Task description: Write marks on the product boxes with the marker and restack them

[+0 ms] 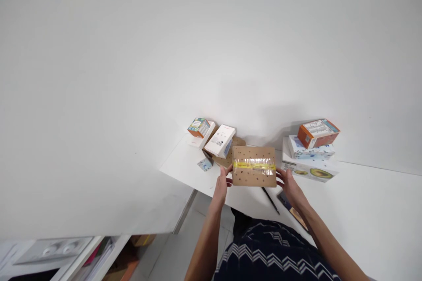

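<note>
A brown cardboard box (pixel 253 180) with small dark printed spots and a shiny yellow tape band is held up between both hands over the white table. My left hand (pixel 222 184) grips its left side, fingers curled against the edge. On the opposite side my right hand (pixel 292 186) holds the right edge the same way. Behind the box, partly covered by it, lies more spotted brown cardboard (pixel 237 142). A white box (pixel 221 140) leans on that cardboard. Below my right forearm sits a dark phone-like object (pixel 286 200), and a black pen (pixel 271 202) lies beside it.
At the right stands a stack: an orange box (pixel 318 134), a white-and-blue box (pixel 310 149) and a box with avocado pictures (pixel 308 171). Leftward are a small orange-green box (pixel 198 127) and a small pale-blue box (pixel 205 165). A white wall (pixel 231 52) rises behind the table (pixel 369 210).
</note>
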Demonstrator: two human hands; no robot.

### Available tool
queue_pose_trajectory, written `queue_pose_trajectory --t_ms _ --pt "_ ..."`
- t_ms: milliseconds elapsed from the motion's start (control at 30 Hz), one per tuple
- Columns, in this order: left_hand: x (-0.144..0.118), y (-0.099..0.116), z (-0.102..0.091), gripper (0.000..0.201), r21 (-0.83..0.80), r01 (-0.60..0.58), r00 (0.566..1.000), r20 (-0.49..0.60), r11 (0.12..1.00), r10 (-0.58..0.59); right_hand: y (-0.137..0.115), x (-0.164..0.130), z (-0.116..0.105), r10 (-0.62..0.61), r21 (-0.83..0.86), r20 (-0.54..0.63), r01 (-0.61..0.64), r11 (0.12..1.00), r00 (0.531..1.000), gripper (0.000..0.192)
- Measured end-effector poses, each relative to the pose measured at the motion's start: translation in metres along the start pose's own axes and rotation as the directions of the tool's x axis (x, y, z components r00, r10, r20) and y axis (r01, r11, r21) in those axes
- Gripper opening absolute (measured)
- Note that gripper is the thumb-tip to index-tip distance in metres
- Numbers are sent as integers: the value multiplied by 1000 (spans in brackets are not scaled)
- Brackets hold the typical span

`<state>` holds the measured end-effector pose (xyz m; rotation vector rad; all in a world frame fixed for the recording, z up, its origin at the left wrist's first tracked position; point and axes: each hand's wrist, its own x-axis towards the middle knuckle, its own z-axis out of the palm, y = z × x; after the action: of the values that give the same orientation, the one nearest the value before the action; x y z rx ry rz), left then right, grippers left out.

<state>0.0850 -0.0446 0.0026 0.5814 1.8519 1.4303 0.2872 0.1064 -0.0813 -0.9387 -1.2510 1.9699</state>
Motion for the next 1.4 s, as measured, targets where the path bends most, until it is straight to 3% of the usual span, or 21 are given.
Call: queue_pose_trajectory --t_ms 133,300,567,767,867,1067,1200,1400 --pt "-2 3 -2 74 93 -18 1000 -13 996 19 -5 -3 0 -22 -23 3 22 999 1000 71" --pt "1 3 -1 68 51 -24 995 -98 998 29 -7 -5 0 -24 -3 23 24 1000 999 70" --pt "-2 8 5 68 -167 -16 995 -101 986 -1 -21 -12 8 2 53 45 -4 999 999 69" --pt "-1 7 7 64 -415 -26 1000 -2 910 27 -29 -19 13 -6 100 101 -4 995 995 65" --pt "0 5 6 64 -452 -22 999 24 892 37 -25 -16 10 -11 101 125 -1 995 992 63" --pt "-2 6 0 69 -156 -112 992 47 981 120 -19 -14 6 12 52 148 -20 998 989 67" --pt "-2 11 -6 65 32 -161 985 72 986 158 -19 -12 5 1 11 134 -3 1000 991 72" --pt "-2 11 -5 64 82 -164 984 78 983 158 -11 -3 -3 -2 -2 65 2 1000 998 74"
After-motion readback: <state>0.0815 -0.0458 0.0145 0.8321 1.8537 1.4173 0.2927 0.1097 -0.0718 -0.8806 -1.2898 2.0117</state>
